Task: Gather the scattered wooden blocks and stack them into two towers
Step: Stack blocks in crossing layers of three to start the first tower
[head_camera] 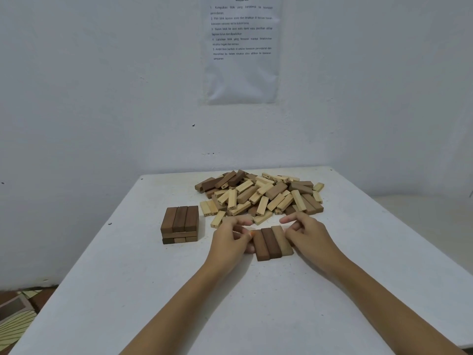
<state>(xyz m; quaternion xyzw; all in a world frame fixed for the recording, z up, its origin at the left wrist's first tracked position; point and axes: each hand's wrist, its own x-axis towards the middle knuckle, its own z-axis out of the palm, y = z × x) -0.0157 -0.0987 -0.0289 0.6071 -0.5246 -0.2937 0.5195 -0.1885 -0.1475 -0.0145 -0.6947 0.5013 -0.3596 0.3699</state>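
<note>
Table [345,265], white, pushed against a wall. Taking the row of three blocks [271,243] as the dial's centre: it lies flat on the near-middle of the table, two dark and one paler, long sides touching and ends pointing 12 to 6. Left hand [231,237] at 9 o'clock, fingers bent, fingertips and thumb nipping the edge of the outer dark block. Right hand [307,234] at 3 o'clock, fingers bent against the paler outer block. Its thumb is hidden, so I cannot tell whether that is a grasp or only a push. Both forefingers reach forward toward 12. Reading: the hands flank the row to squeeze the three flush, either as the foot of a second tower or as a layer to be carried over whole. Short tower [180,224] at about 10 o'clock, well apart, three layers showing, the top one dark and crossing the layer beneath, as a stable stack requires. Loose pile [258,194] at 12 o'clock, just beyond the fingertips, pale and dark mixed, close enough to draw from. Most blocks remain unstacked, so the task looks early. Printed sheet [242,49] on the wall at far 12 o'clock, text too small to read.
</note>
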